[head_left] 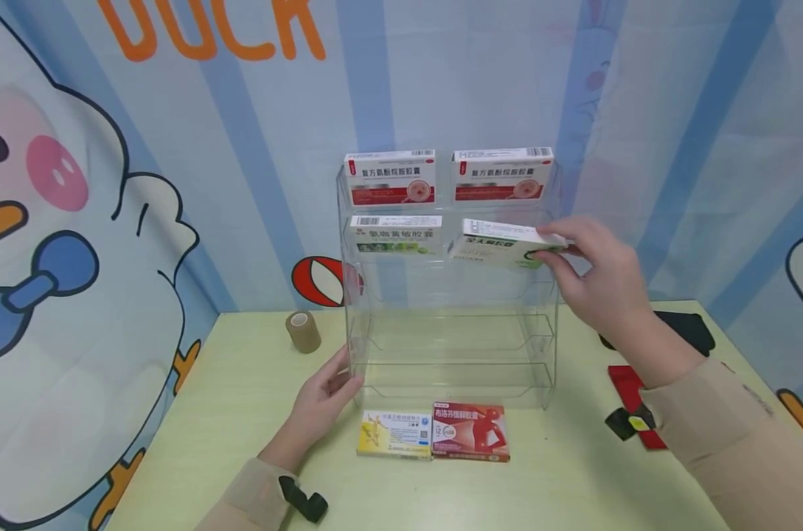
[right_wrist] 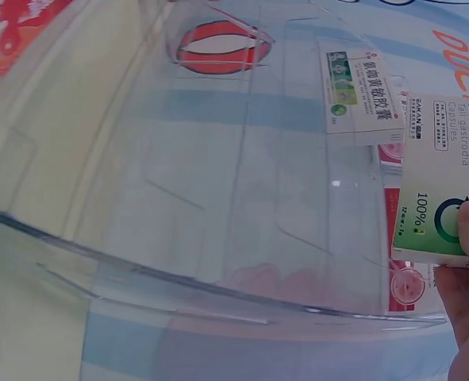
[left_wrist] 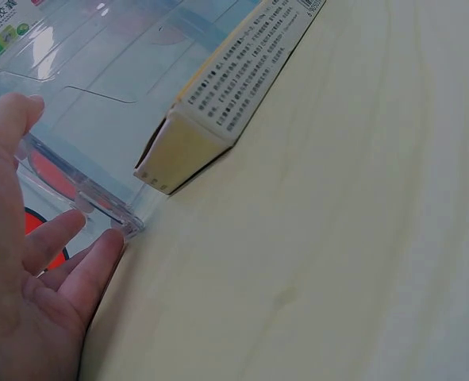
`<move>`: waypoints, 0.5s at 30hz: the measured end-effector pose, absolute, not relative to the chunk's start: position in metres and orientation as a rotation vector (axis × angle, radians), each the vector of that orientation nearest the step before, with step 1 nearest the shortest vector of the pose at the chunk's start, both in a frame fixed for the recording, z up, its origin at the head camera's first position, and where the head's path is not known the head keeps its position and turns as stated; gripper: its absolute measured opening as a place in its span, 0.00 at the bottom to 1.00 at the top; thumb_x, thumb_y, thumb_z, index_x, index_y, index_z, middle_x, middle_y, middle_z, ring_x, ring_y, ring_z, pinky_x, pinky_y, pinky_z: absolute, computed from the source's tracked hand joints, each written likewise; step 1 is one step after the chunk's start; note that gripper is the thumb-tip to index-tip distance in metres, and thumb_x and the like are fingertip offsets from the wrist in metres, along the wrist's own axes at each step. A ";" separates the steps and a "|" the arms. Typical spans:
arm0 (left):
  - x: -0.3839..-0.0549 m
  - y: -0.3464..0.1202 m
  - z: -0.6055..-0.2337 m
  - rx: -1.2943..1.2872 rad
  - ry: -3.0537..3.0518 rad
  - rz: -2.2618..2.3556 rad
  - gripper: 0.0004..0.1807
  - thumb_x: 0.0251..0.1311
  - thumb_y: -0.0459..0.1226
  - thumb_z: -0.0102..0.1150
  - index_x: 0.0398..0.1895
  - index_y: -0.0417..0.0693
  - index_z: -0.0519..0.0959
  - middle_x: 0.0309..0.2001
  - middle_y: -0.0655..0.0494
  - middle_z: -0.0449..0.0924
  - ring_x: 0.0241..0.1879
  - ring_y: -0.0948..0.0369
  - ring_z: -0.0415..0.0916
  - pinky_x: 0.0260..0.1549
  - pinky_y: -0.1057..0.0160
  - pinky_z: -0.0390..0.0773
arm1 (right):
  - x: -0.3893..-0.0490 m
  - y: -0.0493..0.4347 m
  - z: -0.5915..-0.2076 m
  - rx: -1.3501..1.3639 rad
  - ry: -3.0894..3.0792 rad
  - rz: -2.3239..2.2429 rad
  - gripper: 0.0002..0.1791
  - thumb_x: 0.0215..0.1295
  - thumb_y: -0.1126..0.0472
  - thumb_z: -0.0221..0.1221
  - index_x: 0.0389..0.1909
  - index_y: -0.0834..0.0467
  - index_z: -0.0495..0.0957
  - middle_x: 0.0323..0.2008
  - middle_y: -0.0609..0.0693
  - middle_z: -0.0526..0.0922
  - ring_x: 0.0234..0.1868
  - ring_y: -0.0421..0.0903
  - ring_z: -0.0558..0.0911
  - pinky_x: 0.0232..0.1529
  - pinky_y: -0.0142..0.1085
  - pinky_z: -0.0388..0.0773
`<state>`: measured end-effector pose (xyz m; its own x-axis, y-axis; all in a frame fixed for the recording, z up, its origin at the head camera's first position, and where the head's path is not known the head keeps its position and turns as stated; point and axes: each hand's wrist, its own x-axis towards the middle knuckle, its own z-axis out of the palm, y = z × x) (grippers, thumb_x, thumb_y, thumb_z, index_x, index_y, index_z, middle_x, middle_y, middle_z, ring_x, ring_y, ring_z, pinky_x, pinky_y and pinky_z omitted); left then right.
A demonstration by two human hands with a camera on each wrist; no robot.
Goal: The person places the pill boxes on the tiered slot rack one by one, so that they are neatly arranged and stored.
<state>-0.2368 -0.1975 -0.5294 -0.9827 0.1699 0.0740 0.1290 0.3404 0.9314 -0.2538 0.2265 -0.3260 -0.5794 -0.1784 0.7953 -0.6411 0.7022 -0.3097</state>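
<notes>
While your left hand (head_left: 323, 387) rests spread against the rack (head_left: 454, 375) at eight o'clock, the tilted box (head_left: 497, 245) at two, probably light, crushable card, is pinched by your right hand (head_left: 603, 279); favour its three-o'clock edges, gently.

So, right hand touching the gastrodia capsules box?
Touching: the head view shows the right hand pinching the gastrodia capsules box, thumb on its front.

The head view looks forward and down from the bench's (head_left: 175, 428) near side, far enough back to show the whole rack (head_left: 454, 375). The left wrist view, tilted, sits close by its lower left corner; the right, turned sideways, looks closely across from its right edge. Both wrist views share the rack.
</notes>
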 end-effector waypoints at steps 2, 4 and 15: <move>-0.237 -0.198 -0.529 0.280 2.547 1.755 0.38 0.79 0.47 0.65 0.87 0.71 0.62 0.84 0.54 0.69 0.78 0.44 0.75 0.75 0.48 0.79 | -0.258 0.224 -0.320 0.620 -2.113 0.777 0.20 0.66 0.72 0.74 0.58 0.63 0.87 0.55 0.60 0.89 0.58 0.56 0.88 0.61 0.07 0.68; -0.237 -0.198 -0.529 0.281 2.550 1.752 0.38 0.79 0.48 0.65 0.88 0.72 0.62 0.84 0.54 0.69 0.78 0.44 0.75 0.75 0.49 0.80 | -0.261 0.221 -0.314 0.625 -2.098 0.795 0.19 0.68 0.71 0.73 0.59 0.64 0.86 0.56 0.61 0.88 0.59 0.57 0.88 0.62 0.08 0.69; -0.238 -0.197 -0.531 0.274 2.533 1.760 0.38 0.79 0.46 0.66 0.87 0.73 0.63 0.84 0.55 0.70 0.78 0.45 0.76 0.75 0.49 0.80 | -0.278 0.217 -0.301 0.585 -2.060 0.840 0.15 0.71 0.73 0.70 0.57 0.65 0.87 0.56 0.62 0.87 0.60 0.57 0.87 0.62 0.09 0.72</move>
<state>-0.2375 -0.1972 -0.5305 -0.9833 0.1702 0.0637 0.1191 0.3386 0.9334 -0.2781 0.2166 -0.3014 -0.5585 -0.1072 0.8226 -0.6517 0.6702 -0.3551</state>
